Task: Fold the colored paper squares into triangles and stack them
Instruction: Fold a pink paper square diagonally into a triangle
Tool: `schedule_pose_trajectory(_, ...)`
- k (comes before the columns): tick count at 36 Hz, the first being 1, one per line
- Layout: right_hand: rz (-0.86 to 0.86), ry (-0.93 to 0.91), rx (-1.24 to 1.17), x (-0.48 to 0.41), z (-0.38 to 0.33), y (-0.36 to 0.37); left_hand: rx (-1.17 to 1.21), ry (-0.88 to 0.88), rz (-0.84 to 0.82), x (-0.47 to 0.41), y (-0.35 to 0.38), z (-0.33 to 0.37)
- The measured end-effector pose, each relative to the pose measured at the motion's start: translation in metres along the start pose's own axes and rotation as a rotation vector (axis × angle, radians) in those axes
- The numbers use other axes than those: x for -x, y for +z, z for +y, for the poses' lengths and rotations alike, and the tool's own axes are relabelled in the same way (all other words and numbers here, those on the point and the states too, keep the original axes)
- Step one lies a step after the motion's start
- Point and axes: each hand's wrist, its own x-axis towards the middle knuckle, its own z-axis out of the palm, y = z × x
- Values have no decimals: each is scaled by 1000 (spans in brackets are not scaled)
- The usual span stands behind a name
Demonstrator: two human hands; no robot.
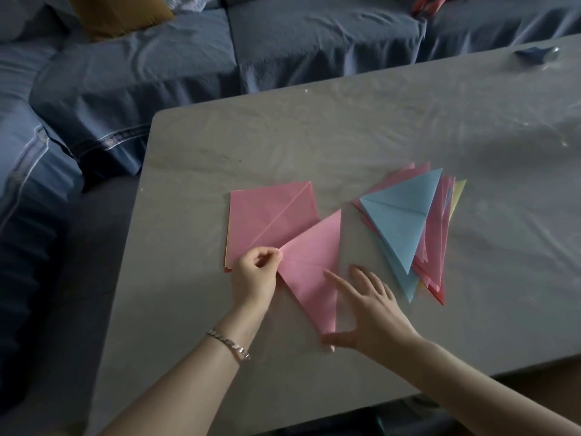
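Observation:
A pink paper folded into a triangle (309,265) lies on the grey table. My left hand (254,275) pinches its left corner between thumb and fingers. My right hand (364,309) lies spread over its lower right part, with the index finger on the paper and the thumb near the bottom tip. Behind it sits a pile of unfolded squares (267,218) with a creased pink sheet on top. To the right is a stack of folded triangles (405,228), with a blue one on top and pink, red and yellow ones below.
The table (440,127) has a wrinkled clear cover. A blue sofa (157,64) runs along its far and left sides, with a mustard cushion (119,14). A small blue and silver object (537,55) lies at the table's far right corner.

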Motion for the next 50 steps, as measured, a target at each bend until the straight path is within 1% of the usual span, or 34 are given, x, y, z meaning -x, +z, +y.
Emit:
schedule_pose_trajectory(2,130,-9,-302,-1,-5,-2,101,-13,3,3,-4,5)
schedule_pose_trajectory(3,178,-2,-492,-2,-7,-3,156,-23,-17,6,-6,8)
schedule_pose_trajectory(5,211,48,-850,-3,-10,-10,203,-16,-62,10,-8,11)
schedule_pose_trajectory(6,230,86,-960,-4,-12,-13,200,1,-79,13,-8,13)
schedule_pose_trajectory(8,320,146,-1006,-8,-10,-22,197,29,-103,16,-8,17)
schedule_pose_trajectory(10,430,197,-982,-13,-4,-32,184,67,-136,15,-10,20)
schedule_pose_trajectory(11,489,225,-960,-16,2,-38,150,118,-139,13,-11,20)
schedule_pose_trajectory(13,613,286,-912,-20,18,-55,-53,262,-101,3,-17,15)
schedule_pose_trajectory(15,684,342,-767,-20,33,-71,-321,329,-9,-10,-23,9)
schedule_pose_trajectory(16,674,377,-644,-18,40,-78,-413,323,30,-15,-26,7)
schedule_pose_trajectory(17,643,421,-497,-17,45,-82,-480,275,48,-19,-28,7)
schedule_pose_trajectory(19,595,482,-256,-14,51,-87,-537,93,57,-25,-31,8)
schedule_pose_trajectory(20,601,481,-194,-13,49,-86,-552,17,51,-28,-32,7)
schedule_pose_trajectory(22,644,387,-146,-16,39,-81,-591,-36,34,-32,-34,3)
schedule_pose_trajectory(24,623,224,-153,-25,29,-67,-625,-17,27,-34,-34,0)
schedule_pose_trajectory(25,568,178,-200,-31,23,-59,-621,-18,28,-34,-34,0)
schedule_pose_trajectory(26,491,175,-282,-38,15,-52,-606,-29,30,-35,-34,1)
schedule_pose_trajectory(28,355,217,-469,-51,-1,-39,-591,-42,25,-36,-35,2)
schedule_pose_trajectory(30,270,279,-616,-65,-11,-28,-592,-43,8,-37,-36,3)
schedule_pose_trajectory(33,255,354,-733,-82,-18,-20,-579,-63,3,-39,-37,4)
schedule_pose_trajectory(37,291,378,-794,-91,-20,-16,-544,-94,16,-42,-36,5)
schedule_pose_trajectory(40,312,328,-670,-90,-20,-14,-509,-91,40,-41,-38,8)
schedule_pose_trajectory(42,321,254,-601,-86,-21,-12,-472,-62,50,-38,-42,8)
schedule_pose_trajectory(46,313,42,-304,-76,-22,-6,-392,-35,74,-34,-51,9)
schedule_pose_trajectory(50,327,-224,-108,-69,-28,-3,-287,-119,55,-32,-55,7)
